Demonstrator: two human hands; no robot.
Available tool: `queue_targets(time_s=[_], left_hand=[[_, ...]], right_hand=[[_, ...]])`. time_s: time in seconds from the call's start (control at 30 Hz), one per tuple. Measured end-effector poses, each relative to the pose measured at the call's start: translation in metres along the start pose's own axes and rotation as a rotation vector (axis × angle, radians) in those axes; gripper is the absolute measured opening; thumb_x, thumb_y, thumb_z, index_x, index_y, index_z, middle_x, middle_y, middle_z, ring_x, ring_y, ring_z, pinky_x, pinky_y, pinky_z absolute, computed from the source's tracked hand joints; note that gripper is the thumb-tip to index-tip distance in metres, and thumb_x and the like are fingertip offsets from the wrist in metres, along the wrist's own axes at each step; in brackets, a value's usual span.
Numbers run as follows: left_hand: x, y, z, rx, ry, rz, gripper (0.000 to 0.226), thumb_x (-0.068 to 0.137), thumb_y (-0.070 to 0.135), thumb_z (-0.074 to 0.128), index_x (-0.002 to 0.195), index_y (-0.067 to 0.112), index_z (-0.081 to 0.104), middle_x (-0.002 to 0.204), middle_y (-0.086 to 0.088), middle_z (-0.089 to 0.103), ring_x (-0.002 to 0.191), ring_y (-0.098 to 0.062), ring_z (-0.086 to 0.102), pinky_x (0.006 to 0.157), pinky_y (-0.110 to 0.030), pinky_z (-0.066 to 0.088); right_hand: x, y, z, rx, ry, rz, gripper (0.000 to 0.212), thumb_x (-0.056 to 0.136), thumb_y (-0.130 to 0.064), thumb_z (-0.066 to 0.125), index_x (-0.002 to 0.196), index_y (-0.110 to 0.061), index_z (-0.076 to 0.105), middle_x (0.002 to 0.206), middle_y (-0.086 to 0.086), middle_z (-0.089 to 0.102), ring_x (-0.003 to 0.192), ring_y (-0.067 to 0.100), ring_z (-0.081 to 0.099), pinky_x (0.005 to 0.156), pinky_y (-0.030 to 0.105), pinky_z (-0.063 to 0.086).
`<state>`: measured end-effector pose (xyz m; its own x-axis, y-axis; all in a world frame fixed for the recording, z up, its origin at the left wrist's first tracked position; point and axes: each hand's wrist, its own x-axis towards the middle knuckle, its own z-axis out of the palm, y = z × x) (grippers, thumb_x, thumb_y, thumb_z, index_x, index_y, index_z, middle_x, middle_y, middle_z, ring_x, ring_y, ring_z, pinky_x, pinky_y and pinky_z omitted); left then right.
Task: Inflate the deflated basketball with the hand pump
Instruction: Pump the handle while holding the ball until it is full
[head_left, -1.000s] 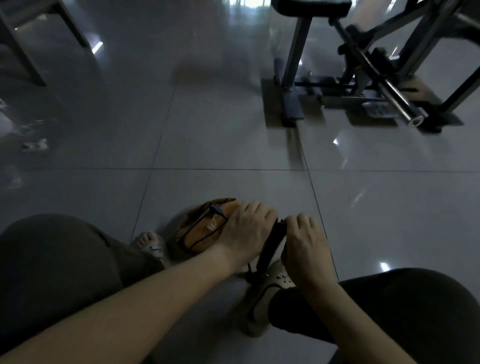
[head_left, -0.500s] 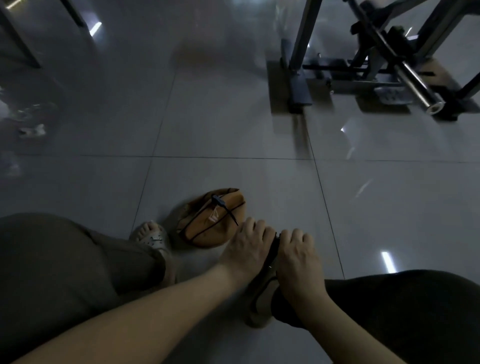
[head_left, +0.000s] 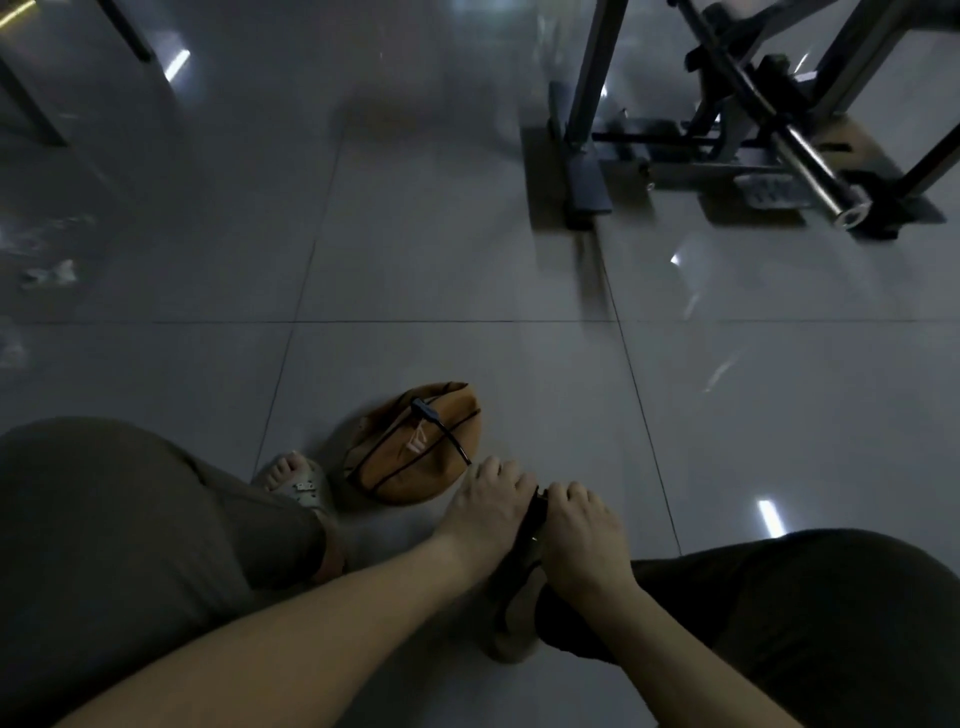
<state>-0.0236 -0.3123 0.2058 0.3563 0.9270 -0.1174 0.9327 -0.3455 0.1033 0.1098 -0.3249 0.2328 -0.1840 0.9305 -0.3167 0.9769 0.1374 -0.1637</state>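
Clearly the pumping step is in hand. At the lower left of the frame a knee in dark trousers fills the corner, and beside it a foot in a light sandal (head_left: 298, 480) rests on the tiled floor (head_left: 447, 249). Just right of this foot, a little below the middle of the frame, lies the basketball (head_left: 415, 447), orange, creased and still quite flat. A thin black hose (head_left: 448, 435) is plugged into its top and runs down toward the hands.

The left hand (head_left: 485, 512) and the right hand (head_left: 579, 525) sit side by side at the lower middle, both clenched on the dark pump handle (head_left: 535, 517), with the fingers (head_left: 569, 493) curled over it. The handle seems low, close to the other shoe (head_left: 511, 618), so I judge the next move is to pull it up and press down again, many times, because the ball shows almost no roundness.

Much is hard to make out. The pump body is hidden under the hands and the light is dim, so I cannot tell whether the shoe holds its base. Where the hose meets the pump is also covered. At the upper right stands a metal exercise frame (head_left: 727, 135), cut off by the edge.
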Motion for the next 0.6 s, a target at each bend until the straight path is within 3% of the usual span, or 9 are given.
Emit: queue_targets(time_s=[0.07,0.17,0.3,0.4,0.5,0.6], left_hand=[[0.003,-0.005,-0.022,-0.027,-0.027,0.073,0.010,0.097,0.020,0.045,0.106,0.018,0.050,0.110,-0.005,0.055,0.103,-0.025,0.049,0.087,-0.035,0.039],[0.012,-0.014,-0.077,-0.123,0.024,0.111,0.002,0.091,0.021,0.045,0.093,0.021,0.044,0.104,-0.006,0.057,0.101,-0.026,0.051,0.081,-0.034,0.034],[0.004,-0.014,-0.129,-0.049,0.327,0.203,0.031,0.089,0.027,0.025,0.093,0.017,0.054,0.095,-0.004,0.056,0.089,-0.023,0.049,0.078,-0.035,0.037],[-0.008,-0.013,-0.128,-0.051,0.461,0.240,0.026,0.092,0.022,0.033,0.100,0.014,0.056,0.097,-0.005,0.057,0.089,-0.024,0.049,0.079,-0.037,0.042],[-0.015,-0.009,-0.096,-0.084,0.502,0.159,0.010,0.091,0.017,0.042,0.095,0.015,0.050,0.091,-0.007,0.054,0.084,-0.026,0.049,0.072,-0.037,0.042],[-0.019,0.000,-0.059,-0.052,0.490,0.058,0.018,0.094,0.021,0.035,0.090,0.014,0.051,0.086,-0.008,0.054,0.079,-0.027,0.050,0.067,-0.038,0.042]], right_hand=[[-0.006,0.000,-0.014,0.088,0.018,0.019,0.014,0.094,-0.024,0.053,0.107,-0.021,0.049,0.106,0.000,0.052,0.095,0.018,0.051,0.081,0.032,0.048],[-0.016,-0.001,-0.043,0.156,0.195,0.007,0.011,0.093,-0.024,0.056,0.101,-0.020,0.048,0.100,0.000,0.051,0.091,0.020,0.050,0.072,0.030,0.043],[-0.032,-0.004,-0.080,0.036,0.477,-0.062,0.031,0.082,-0.021,0.064,0.110,-0.014,0.056,0.097,0.003,0.052,0.082,0.018,0.047,0.069,0.034,0.048],[-0.042,-0.009,-0.092,0.014,0.586,-0.104,0.042,0.078,-0.025,0.056,0.118,-0.010,0.056,0.103,0.009,0.053,0.087,0.022,0.049,0.072,0.037,0.049],[-0.041,-0.016,-0.077,0.017,0.491,-0.082,0.043,0.084,-0.028,0.043,0.121,-0.011,0.055,0.105,0.008,0.053,0.086,0.019,0.047,0.071,0.033,0.048],[-0.033,-0.016,-0.048,-0.007,0.385,-0.026,0.029,0.085,-0.027,0.040,0.107,-0.015,0.054,0.097,0.004,0.051,0.078,0.015,0.041,0.063,0.029,0.045]])
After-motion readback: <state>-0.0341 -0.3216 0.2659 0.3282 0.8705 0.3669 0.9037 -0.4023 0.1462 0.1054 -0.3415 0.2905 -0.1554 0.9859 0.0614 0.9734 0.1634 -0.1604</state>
